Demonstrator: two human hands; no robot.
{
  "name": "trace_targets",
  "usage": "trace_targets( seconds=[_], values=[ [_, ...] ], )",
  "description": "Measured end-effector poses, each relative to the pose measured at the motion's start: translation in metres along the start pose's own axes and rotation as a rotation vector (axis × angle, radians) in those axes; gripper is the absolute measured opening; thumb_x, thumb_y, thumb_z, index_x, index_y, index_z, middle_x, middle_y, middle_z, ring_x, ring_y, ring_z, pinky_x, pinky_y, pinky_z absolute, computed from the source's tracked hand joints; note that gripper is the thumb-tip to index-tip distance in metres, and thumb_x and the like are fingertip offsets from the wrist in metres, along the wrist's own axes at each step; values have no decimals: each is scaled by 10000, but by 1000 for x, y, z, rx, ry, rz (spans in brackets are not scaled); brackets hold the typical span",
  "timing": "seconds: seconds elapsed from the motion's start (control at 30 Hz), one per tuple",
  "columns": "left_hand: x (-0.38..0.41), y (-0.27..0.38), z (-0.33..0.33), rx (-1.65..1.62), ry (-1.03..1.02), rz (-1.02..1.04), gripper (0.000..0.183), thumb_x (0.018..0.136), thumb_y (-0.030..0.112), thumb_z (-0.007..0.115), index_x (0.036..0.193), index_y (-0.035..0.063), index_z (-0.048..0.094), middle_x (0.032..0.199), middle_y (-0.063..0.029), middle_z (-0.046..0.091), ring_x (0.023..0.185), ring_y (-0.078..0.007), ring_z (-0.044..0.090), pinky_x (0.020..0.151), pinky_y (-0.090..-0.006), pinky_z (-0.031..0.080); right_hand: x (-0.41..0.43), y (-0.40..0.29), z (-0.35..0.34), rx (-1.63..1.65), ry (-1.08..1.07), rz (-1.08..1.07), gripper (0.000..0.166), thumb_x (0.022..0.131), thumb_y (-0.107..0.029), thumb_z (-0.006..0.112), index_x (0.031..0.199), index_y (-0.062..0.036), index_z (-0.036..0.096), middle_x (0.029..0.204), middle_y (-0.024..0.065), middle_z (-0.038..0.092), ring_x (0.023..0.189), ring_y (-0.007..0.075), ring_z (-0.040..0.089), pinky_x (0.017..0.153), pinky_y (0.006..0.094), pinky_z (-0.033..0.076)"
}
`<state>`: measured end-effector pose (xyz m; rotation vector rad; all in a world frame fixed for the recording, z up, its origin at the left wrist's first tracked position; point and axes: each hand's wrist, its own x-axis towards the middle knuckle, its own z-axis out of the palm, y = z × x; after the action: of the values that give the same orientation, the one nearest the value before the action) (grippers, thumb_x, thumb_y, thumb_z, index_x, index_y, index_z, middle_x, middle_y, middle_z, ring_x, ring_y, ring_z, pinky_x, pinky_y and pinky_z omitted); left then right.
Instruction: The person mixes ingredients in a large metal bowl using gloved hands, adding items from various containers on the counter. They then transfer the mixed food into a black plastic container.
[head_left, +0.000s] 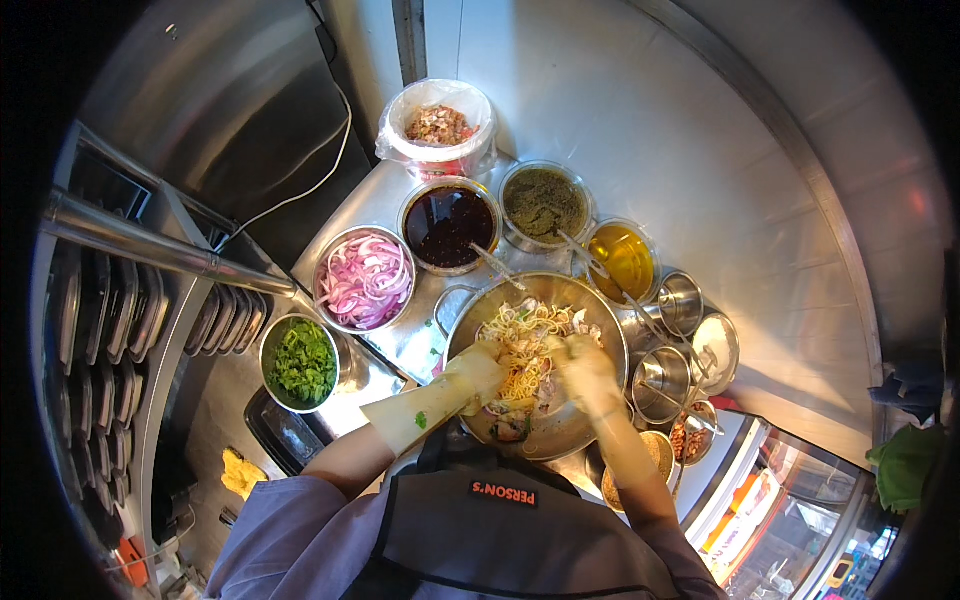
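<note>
A wide steel bowl (540, 450) stands before me with yellow noodles (525, 375) and pieces of other food mixed in it. My left hand (480, 371), in a pale translucent glove with a green leaf bit on its cuff, reaches into the bowl at the left side of the noodles. My right hand (585, 367), gloved too and blurred, is in the bowl at their right side. The fingers of both hands are partly hidden by food and blur, so what they grip is unclear.
Around the bowl stand sliced red onions (366, 281), chopped green herbs (302, 364), dark sauce (450, 225), green paste (545, 204), yellow oil (621, 259), peanuts (691, 439) and a plastic-lined bucket (439, 150). Spoon handles jut over the bowl's rim. Racked trays (112, 315) line the left.
</note>
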<state>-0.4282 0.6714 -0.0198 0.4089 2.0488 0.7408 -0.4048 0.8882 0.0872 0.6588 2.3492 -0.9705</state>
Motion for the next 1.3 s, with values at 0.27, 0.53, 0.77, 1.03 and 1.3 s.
trace_targets(
  seconds=[0.27,0.53,0.77,1.03,1.3],
  values=[
    [-65,83,-63,-360,26,-273,379,1010,364,489,1242,91,615,797,-135,708,588,-273,680,542,-406,541,32,63,54,550,-216,94,327,972,-171,608,1269,-49,547,1112,187,674,924,268,658,741,349,532],
    [-50,100,-26,-163,94,-42,575,1020,550,368,1318,95,555,1155,-234,698,1089,-416,663,988,-467,494,-6,29,41,845,41,106,315,956,-216,690,1212,-90,556,872,73,678,575,167,607,462,288,485],
    [-58,98,-27,-1023,-112,-104,365,1041,240,446,1261,-23,570,1167,-214,702,1034,-324,702,934,-397,556,2,58,67,919,13,-234,418,980,-63,605,1382,-33,495,1117,47,647,993,166,613,885,276,504],
    [-72,75,-40,-1704,-458,-99,398,1054,204,438,1347,-47,537,1264,-201,662,1093,-273,692,968,-411,570,0,59,6,269,-72,-480,375,948,-77,602,1323,-75,602,1019,120,703,850,228,665,768,334,536],
    [-75,62,-36,-1672,-407,-42,439,1064,246,449,1445,32,494,1313,-161,657,1123,-251,686,966,-390,578,-39,-18,-22,-57,24,-335,404,1029,-326,542,1307,-42,617,1015,185,736,939,294,697,835,394,525]
  ],
)
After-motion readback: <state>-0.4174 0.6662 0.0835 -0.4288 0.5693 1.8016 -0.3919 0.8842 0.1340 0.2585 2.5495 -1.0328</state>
